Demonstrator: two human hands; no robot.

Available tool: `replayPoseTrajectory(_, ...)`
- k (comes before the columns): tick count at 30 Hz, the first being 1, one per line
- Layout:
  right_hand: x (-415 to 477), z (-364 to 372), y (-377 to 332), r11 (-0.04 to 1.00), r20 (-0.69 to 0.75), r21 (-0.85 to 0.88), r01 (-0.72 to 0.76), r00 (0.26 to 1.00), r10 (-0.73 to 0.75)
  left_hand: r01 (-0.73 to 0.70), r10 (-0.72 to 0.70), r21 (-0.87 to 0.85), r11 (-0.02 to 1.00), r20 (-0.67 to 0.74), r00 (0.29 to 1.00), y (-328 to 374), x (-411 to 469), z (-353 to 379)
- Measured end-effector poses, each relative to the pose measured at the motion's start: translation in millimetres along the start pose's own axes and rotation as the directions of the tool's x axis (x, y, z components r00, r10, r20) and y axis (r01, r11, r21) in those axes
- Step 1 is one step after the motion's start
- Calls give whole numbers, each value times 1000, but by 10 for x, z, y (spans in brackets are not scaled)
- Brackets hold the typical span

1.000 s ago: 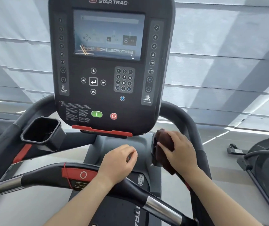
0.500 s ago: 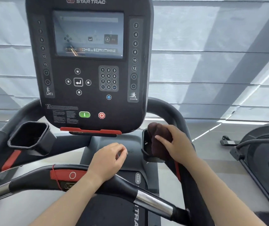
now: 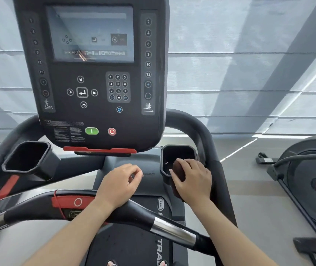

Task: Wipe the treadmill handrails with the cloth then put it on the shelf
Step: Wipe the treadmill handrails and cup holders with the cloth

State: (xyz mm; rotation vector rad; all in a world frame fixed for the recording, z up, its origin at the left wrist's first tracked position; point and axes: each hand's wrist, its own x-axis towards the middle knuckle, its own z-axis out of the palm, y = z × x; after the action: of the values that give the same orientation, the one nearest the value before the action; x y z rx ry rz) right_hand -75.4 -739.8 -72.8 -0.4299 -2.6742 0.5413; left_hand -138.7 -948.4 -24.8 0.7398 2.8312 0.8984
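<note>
My right hand (image 3: pixel 193 181) grips a dark brown cloth (image 3: pixel 179 170) and presses it against the front rim of the right cup holder (image 3: pixel 178 150), beside the right handrail (image 3: pixel 207 143). Most of the cloth is hidden under the fingers. My left hand (image 3: pixel 118 184) hovers over the front crossbar (image 3: pixel 139 214) with its fingers loosely curled and nothing in it. The left handrail (image 3: pixel 13 139) curves up behind the left cup holder (image 3: pixel 26 160).
The treadmill console (image 3: pixel 93 73) with screen, keypad and green and red buttons stands straight ahead. A red safety clip (image 3: pixel 72 201) sits on the crossbar. Another exercise machine (image 3: pixel 310 181) stands on the right. Grey blinds cover the window behind.
My right hand has slid the cloth down from the top of the right cup holder to its front rim. The view has shifted right. My left hand has stayed by the crossbar.
</note>
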Motion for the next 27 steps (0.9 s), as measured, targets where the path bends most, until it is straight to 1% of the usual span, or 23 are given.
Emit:
replayPoseTrajectory(3, -193, 95, 15, 975, -2, -90, 204, 979, -205, 6, -6, 1, 1000, -7, 1000, -3, 0, -2)
replayPoseTrajectory(5, -161, 91, 153, 954, -15, -119, 274, 961, -278, 20, -20, 2, 1000, 3, 1000, 6, -12, 2)
replayPoseTrajectory(6, -110, 67, 233, 956, -27, -113, 271, 961, -276, 25, -25, 7, 1000, 7, 1000, 13, -16, -1)
replayPoseTrajectory(8, -52, 24, 319, 975, -61, -60, 212, 975, -216, 31, -31, 26, 999, 13, 999, 13, -21, -4)
replayPoseTrajectory(11, -102, 70, 127, 998, -81, 5, 65, 995, -64, 37, -38, 47, 998, 15, 999, 8, -16, 0)
replayPoseTrajectory(12, -124, 104, 17, 999, -73, -8, 46, 996, -47, 37, -37, 50, 998, 13, 999, 7, -9, 0)
replayPoseTrajectory(13, -140, 144, -62, 997, -60, -43, 70, 996, -73, 37, -37, 50, 998, 12, 999, 7, -3, 2)
replayPoseTrajectory(15, -141, 181, -72, 975, -22, -124, 185, 982, -189, 37, -38, 48, 998, 24, 999, 10, 4, 3)
replayPoseTrajectory(17, -98, 138, 59, 961, -12, -139, 240, 970, -244, 37, -38, 46, 998, 37, 999, 3, 6, 4)
replayPoseTrajectory(19, -84, 53, 198, 981, -24, -69, 182, 983, -184, 27, -29, 39, 999, 44, 999, -9, 9, -1)
replayPoseTrajectory(22, -98, -123, 223, 988, 3, 144, 61, 998, -62, 12, -14, 39, 999, 54, 998, -37, 20, -2)
replayPoseTrajectory(24, -110, -261, 147, 957, 11, 288, 17, 1000, -22, -7, 4, 55, 998, 64, 998, -43, 19, -9)
replayPoseTrajectory(27, -184, -506, 12, 882, 14, 471, -22, 1000, 18, -57, 47, 95, 994, 102, 994, -62, 13, -50)
